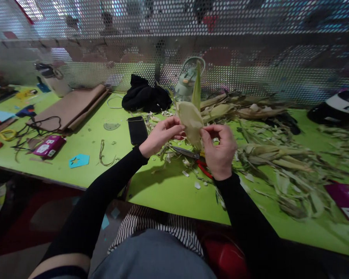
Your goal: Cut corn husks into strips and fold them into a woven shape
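Note:
A pale, wide corn husk (pixel 189 119) is held up over the table between my two hands. My left hand (pixel 165 133) pinches its left edge, and my right hand (pixel 218 147) grips its lower right edge between thumb and fingers. Behind it a long green pointed husk leaf (pixel 197 87) rises; whether it belongs to the same piece I cannot tell. Below my hands lie scissors with red handles (pixel 204 169), partly covered by my right hand, among small husk scraps (pixel 186 174).
Heaps of husks (pixel 279 157) spread to the right. A phone (pixel 137 130), black cloth (pixel 145 95) and green bottle (pixel 187 79) stand or lie beyond my left hand. Farther left are folded brown paper (pixel 69 106) and a purple pack (pixel 49 146). A perforated metal screen (pixel 119 58) borders the back.

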The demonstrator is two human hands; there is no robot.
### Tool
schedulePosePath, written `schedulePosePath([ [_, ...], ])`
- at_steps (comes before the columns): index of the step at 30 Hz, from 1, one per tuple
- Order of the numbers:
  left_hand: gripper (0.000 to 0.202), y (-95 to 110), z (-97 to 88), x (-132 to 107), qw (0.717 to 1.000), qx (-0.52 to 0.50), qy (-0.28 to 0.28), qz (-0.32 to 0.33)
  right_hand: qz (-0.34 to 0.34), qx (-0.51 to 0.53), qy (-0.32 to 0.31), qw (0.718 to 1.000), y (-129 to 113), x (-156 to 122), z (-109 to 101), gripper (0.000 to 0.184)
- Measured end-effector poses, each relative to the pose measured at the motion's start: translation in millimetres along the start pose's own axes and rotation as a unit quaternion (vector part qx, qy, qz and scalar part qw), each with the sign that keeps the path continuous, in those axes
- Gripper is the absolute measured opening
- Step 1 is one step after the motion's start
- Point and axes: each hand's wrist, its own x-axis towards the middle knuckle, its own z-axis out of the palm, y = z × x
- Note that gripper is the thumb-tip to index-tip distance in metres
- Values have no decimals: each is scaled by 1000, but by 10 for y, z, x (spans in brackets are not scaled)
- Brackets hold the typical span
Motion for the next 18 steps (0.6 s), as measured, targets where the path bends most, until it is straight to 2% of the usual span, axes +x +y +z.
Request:
schedulePosePath([
  [4,21,-19,15,-13,999,-11,-7,37,-42,-26,-59,997,-41,-34,-3,15],
  [6,22,-8,34,-29,998,8,-12,60,-32,-29,-81,996,-49,-50,2,18],
  [9,22,12,65,-58,992,77,-55,84,14,-12,-86,996,-36,-52,-3,16],
  [11,22,6,70,-59,985,121,-52,108,63,35,-84,994,-4,-38,-13,12],
  [15,27,-47,22,-1,974,153,62,152,146,183,-80,969,131,-22,-16,14],
  [16,32,-57,6,16,977,145,60,145,154,218,-85,960,173,-27,-10,15],
  [18,38,-69,-16,39,987,122,-2,105,157,258,-109,947,243,-42,0,20],
])
